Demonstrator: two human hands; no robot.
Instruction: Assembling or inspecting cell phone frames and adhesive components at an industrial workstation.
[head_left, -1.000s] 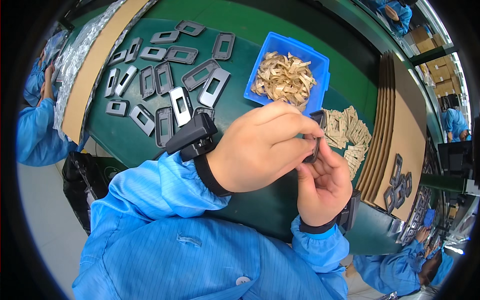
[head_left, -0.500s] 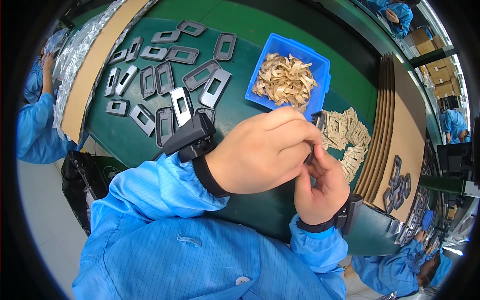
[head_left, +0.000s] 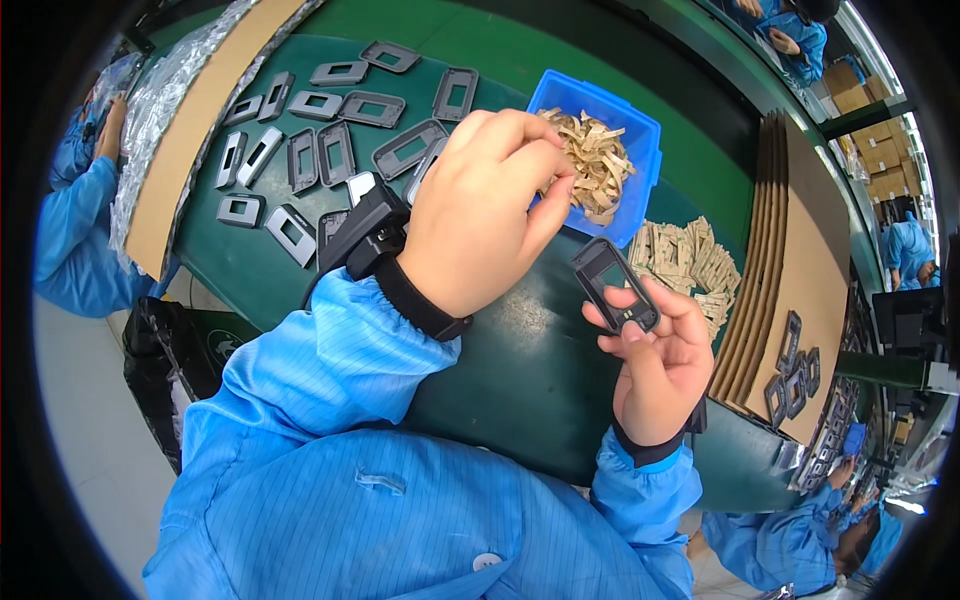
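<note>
My right hand point(head_left: 665, 385) grips a dark grey plastic frame point(head_left: 590, 285) by its lower end. The frame is tilted up, its window opening facing me, with small light spots near my thumb. My left hand point(head_left: 485, 210) hovers at the near left side of a blue plastic bin point(head_left: 645, 160), thumb and fingers drawn together in a pinch. Whatever is between those fingertips, if anything, cannot be made out. Tan peeled paper strips point(head_left: 600, 165) lie heaped in the bin. Beside my right hand, several pieces of strip-shaped adhesive backing point(head_left: 675, 255) are piled on the green table point(head_left: 510, 400).
Several grey and silver plastic frames point(head_left: 372, 108) are spread over the table's left side. Stacked cardboard sheets point(head_left: 800, 260) stand at the right with a few dark frames point(head_left: 795, 390) on them. Cardboard with bubble wrap point(head_left: 185, 140) edges the left. Co-workers in blue sit around.
My hands have come apart. The left has moved up and left toward the bin, while the right has turned so the frame now shows its face.
</note>
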